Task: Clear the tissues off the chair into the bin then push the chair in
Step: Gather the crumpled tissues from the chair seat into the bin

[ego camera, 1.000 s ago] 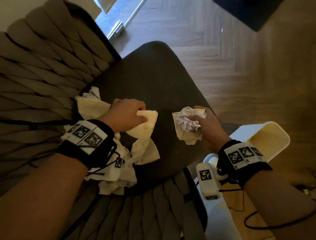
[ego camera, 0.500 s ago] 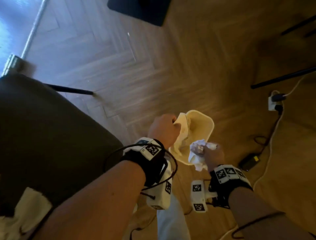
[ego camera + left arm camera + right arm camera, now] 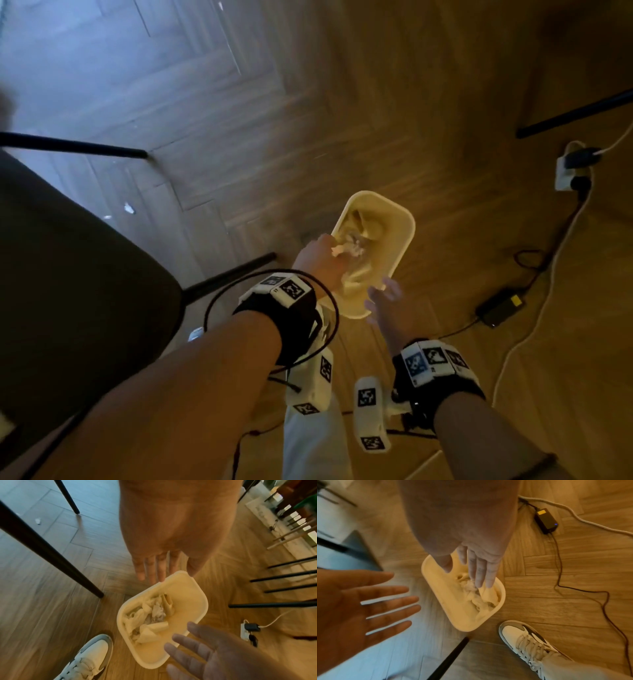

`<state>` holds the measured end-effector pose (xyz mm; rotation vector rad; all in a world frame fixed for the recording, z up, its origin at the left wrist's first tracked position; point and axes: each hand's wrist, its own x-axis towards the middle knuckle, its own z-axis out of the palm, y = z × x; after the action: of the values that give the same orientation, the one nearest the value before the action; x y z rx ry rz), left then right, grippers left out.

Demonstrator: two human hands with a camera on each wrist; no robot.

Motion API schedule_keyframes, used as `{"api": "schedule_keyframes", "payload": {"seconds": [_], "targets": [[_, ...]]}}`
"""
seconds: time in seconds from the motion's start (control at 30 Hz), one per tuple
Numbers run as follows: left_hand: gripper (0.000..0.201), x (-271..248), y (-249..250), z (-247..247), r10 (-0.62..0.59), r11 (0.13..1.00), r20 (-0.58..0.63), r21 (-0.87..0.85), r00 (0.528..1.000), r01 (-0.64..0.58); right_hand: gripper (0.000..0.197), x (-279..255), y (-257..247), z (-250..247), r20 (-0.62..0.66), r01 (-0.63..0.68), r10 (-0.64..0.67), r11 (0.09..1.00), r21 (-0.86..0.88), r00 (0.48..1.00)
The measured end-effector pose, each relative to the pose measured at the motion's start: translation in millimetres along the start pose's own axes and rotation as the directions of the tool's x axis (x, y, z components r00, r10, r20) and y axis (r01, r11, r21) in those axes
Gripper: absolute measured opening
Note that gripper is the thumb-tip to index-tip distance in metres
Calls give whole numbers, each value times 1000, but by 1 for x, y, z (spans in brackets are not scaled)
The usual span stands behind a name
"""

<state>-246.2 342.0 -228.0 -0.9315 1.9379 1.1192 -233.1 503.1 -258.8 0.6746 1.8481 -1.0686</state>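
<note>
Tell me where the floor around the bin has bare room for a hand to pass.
Bare wood lies beyond the cream plastic bin and between it and the black chair leg. Crowded: the black power adapter and cables to the right, the white sneaker nearest the person.

Crumpled white tissues (image 3: 150, 616) are lying piled inside the cream, rounded-rectangular bin (image 3: 192, 591), which is standing upright on the wooden floor. The dark upholstered chair (image 3: 68, 274) is standing just beside it, its black legs (image 3: 226, 277) resting near the bin's rim.

Cream bin (image 3: 399, 236), herringbone wood floor (image 3: 308, 120)
</note>
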Motion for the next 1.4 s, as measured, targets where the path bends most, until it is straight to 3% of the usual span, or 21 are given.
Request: {"api": "schedule_keyframes", "payload": {"seconds": [0.13, 0.23, 0.3, 0.4, 0.5, 0.6, 0.7, 0.77, 0.83, 0.9, 1.03, 1.13, 1.2, 1.23, 1.3, 1.4], "targets": [[24, -35, -2, -46, 48, 998, -22, -35, 999, -49, 29, -35, -35, 17, 206, 0, 9, 999, -46, 978], [14, -79, -7, -116, 106, 977, -106, -174, 989, -123, 22, -82, -74, 41, 360, 162, -95, 973, -163, 928], [15, -115, -18, -170, 142, 961, -170, -213, 975, -177, 28, -110, -93, 60, 436, 355, -199, 882, -312, 878], [23, -173, -60, -240, 140, 973, -252, -145, 957, -181, 30, -147, -119, 98, 552, 559, -259, 670, -489, 793], [17, -219, -128, -284, 69, 992, -337, -73, 939, -100, 26, -177, -136, 146, 668, 691, -256, 484, -537, 698], [17, -249, -210, -299, -59, 998, -355, -14, 933, 58, 28, -199, -143, 194, 742, 756, -200, 339, -561, 640], [36, -265, -286, -289, -219, 960, -248, 115, 944, 253, 28, -214, -143, 233, 778, 798, -192, 230, -557, 598], [57, -263, -327, -273, -323, 920, -180, 169, 929, 353, 25, -221, -139, 255, 784, 802, -175, 184, -568, 596], [76, -257, -351, -255, -374, 903, -186, 148, 908, 403, 24, -226, -131, 274, 794, 806, -148, 157, -570, 590], [80, -250, -363, -239, -354, 910, -244, 132, 903, 392, 22, -230, -122, 289, 801, 808, -116, 147, -571, 587], [68, -239, -367, -220, -266, 904, -373, 224, 889, 364, 23, -241, -108, 316, 804, 802, -58, 135, -582, 592], [44, -234, -368, -220, -261, 938, -300, 145, 918, 314, 32, -252, -100, 337, 811, 805, -15, 137, -577, 584], [27, -238, -369, -227, -243, 969, -247, -24, 938, 245, 49, -261, -94, 351, 812, 798, 25, 168, -579, 584], [21, -242, -369, -233, -234, 968, -259, -151, 937, 200, 60, -265, -91, 358, 810, 788, 40, 211, -579, 585], [12, -254, -370, -249, -238, 908, -353, -412, 905, 78, 79, -271, -88, 367, 805, 735, 44, 381, -561, 592], [22, -273, -372, -273, -328, 772, -510, -630, 795, -86, 105, -278, -85, 374, 779, 586, 27, 641, -495, 627]]}}
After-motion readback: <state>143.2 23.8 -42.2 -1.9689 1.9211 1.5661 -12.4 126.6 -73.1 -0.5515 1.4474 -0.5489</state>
